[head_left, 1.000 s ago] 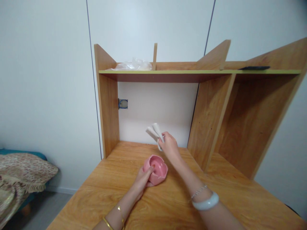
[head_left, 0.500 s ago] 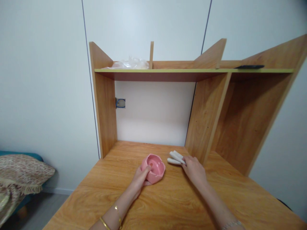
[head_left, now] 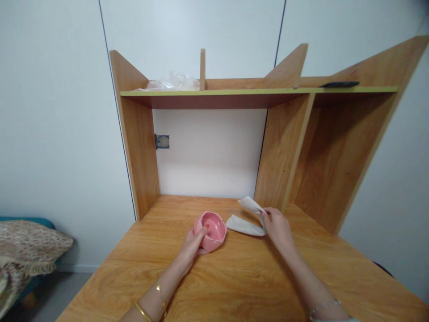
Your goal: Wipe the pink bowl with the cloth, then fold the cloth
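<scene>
Head view: the left hand (head_left: 193,240) grips the near rim of the pink bowl (head_left: 214,225), which sits on the desk (head_left: 234,281). The right hand (head_left: 278,228) pinches a white tissue (head_left: 244,225), half unfolded just beside the bowl. Judged step: opening out the tissue. Spreading it further calls for a light pinch and a steadied bowl.

No writing, label, brand, number or sign can be read: the pink bowl (head_left: 212,226), the white cloth (head_left: 244,225) and the wooden desk (head_left: 234,277) show plain surfaces; the wall plate (head_left: 162,141) is too small to tell.
</scene>
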The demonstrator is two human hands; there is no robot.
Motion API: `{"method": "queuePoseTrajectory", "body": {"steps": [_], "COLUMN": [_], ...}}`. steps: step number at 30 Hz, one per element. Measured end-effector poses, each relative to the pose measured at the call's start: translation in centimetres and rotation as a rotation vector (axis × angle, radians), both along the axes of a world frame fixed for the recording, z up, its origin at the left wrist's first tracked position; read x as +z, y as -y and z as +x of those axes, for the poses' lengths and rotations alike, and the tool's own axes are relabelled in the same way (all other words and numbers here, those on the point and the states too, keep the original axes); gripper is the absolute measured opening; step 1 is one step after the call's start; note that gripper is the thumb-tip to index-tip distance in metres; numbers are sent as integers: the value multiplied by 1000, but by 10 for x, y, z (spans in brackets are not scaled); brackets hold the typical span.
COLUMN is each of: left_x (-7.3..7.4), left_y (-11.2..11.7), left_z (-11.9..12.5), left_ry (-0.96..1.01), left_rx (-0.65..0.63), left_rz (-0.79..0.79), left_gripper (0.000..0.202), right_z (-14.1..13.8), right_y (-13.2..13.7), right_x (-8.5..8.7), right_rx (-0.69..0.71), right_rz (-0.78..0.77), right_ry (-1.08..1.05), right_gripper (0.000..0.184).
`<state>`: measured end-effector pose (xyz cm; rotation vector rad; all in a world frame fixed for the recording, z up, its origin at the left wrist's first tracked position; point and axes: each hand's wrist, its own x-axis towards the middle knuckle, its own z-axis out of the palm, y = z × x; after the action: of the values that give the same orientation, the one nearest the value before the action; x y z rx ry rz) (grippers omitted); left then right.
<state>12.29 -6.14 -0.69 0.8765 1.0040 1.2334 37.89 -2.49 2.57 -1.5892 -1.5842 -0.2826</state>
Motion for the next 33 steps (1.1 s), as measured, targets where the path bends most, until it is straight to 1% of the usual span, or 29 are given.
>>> {"method": "queuePoseTrajectory", "body": {"steps": [3, 6, 8, 10, 12, 14, 18, 20, 22, 25, 27, 33], "left_x": [-1, -1, -1, -1, 0, 1, 3, 5, 6, 7, 7, 7], "left_y": [0, -1, 0, 1, 2, 3, 3, 4, 5, 6, 7, 6], "left_z": [0, 0, 0, 1, 1, 1, 1, 1, 2, 3, 3, 3], "left_ry": [-5, -11, -8, -9, -16, -22, -23, -31, -32, -16, -15, -29], "left_rx": [1, -3, -1, 7, 13, 13, -8, -21, -27, -33, -33, -24], "left_rz": [2, 1, 8, 17, 25, 32, 28, 14, 16, 35, 35, 32], "left_gripper": [44, 43, 43, 43, 44, 45, 47, 48, 51, 54, 54, 52], "right_z": [12, 22, 23, 18, 7, -9, -44, -56, -64, -71, -73, -83], "right_y": [6, 17, 25, 31, 35, 36, 34, 33, 32, 32, 33, 42], "right_x": [16, 35, 45, 50, 50, 45, 26, 16, 8, 1, -1, 0], "right_rx": [-67, -171, -232, -234, -166, -54, 217, 315, 388, 467, 495, 554], "right_rz": [184, 353, 430, 458, 414, 309, 60, -21, -69, -113, -141, -188], "right_ry": [-103, -136, -148, -138, -98, -33, 98, 120, 129, 137, 144, 163], "right_gripper": [28, 28, 28, 27, 26, 25, 25, 24, 23, 23, 22, 20]}}
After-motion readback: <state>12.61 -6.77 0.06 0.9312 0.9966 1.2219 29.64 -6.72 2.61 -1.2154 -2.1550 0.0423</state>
